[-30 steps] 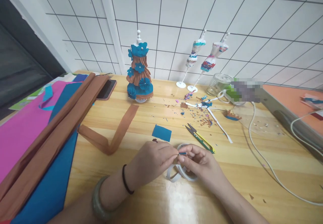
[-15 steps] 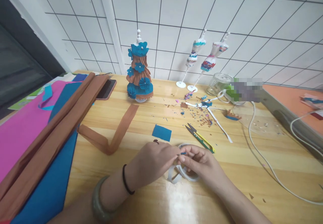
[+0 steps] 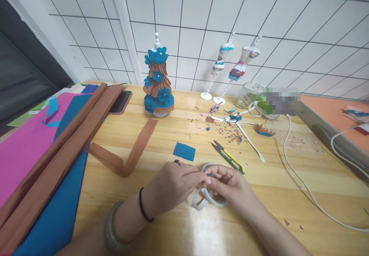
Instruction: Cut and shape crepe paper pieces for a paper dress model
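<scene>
My left hand point(image 3: 180, 183) and my right hand point(image 3: 226, 183) meet fingertip to fingertip low in the middle of the view. Between them a tiny bit of blue paper point(image 3: 209, 175) shows, pinched by both; most of it is hidden by the fingers. Under the hands lies a roll of white tape point(image 3: 217, 201) with a loose curled end. Just beyond my left hand is a flat blue paper rectangle point(image 3: 184, 151). Thread snips point(image 3: 229, 158) with yellow and green handles rest past my right hand.
A mannequin dressed in brown and blue paper point(image 3: 158, 83) stands at the back. Two small painted mannequins point(image 3: 219, 62) are right of it, near a glass jar point(image 3: 248, 94). Paper scraps point(image 3: 230, 133) litter the table. Brown paper rolls point(image 3: 66, 148) and a phone point(image 3: 121, 102) lie left; a white cable point(image 3: 300, 185) runs right.
The hands hold almost the same pose, fingertips together on the blue paper. The whole view has shifted very slightly; nothing on the table has been moved.
</scene>
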### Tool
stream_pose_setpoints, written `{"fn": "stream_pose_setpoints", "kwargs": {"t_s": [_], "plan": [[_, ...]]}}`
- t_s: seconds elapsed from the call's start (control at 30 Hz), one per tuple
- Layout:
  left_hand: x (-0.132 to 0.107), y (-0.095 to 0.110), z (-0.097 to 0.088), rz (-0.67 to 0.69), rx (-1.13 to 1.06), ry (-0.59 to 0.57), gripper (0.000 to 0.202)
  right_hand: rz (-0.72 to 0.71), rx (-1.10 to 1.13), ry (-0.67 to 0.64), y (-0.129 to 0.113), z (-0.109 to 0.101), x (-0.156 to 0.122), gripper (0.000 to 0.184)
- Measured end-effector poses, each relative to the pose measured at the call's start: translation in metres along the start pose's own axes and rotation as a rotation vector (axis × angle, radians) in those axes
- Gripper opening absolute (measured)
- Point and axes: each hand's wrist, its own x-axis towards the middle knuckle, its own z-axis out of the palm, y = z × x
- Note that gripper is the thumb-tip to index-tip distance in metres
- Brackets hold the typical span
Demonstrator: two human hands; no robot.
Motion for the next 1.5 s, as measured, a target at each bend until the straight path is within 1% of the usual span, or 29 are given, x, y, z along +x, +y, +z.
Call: {"fn": "stream_pose_setpoints", "kwargs": {"t_s": [0.23, 0.43, 0.6, 0.8, 1.0, 1.1, 1.23, 1.4, 1.5], "plan": [[0.003, 0.002, 0.000, -0.046, -0.042, 0.030, 0.020, -0.016, 0.010, 0.042, -0.001, 0.003, -0.002, 0.032], [0.003, 0.002, 0.004, -0.062, -0.070, 0.137, 0.016, -0.049, 0.030, 0.024, -0.001, 0.004, -0.003, 0.027], [0.002, 0.002, 0.005, -0.090, -0.054, 0.146, 0.016, -0.066, 0.047, 0.003, -0.001, 0.005, -0.001, 0.024], [0.001, 0.005, 0.007, -0.104, -0.037, 0.193, 0.017, -0.072, 0.075, 0.016, -0.001, 0.008, 0.000, 0.025], [0.003, 0.007, 0.008, -0.136, -0.004, 0.186, 0.018, -0.082, 0.067, 0.007, 0.001, 0.007, 0.000, 0.025], [0.004, 0.008, 0.008, -0.142, -0.003, 0.190, 0.018, -0.080, 0.049, 0.027, -0.001, 0.008, 0.000, 0.027], [0.005, 0.010, 0.007, -0.190, -0.081, 0.188, 0.019, -0.078, 0.036, 0.059, -0.003, 0.010, 0.001, 0.030], [0.007, 0.012, 0.003, -0.289, -0.293, 0.168, 0.017, -0.102, 0.023, 0.069, 0.001, 0.008, 0.000, 0.025], [0.007, 0.013, 0.001, -0.323, -0.354, 0.139, 0.018, -0.114, -0.004, 0.083, 0.003, 0.007, -0.001, 0.025]]}}
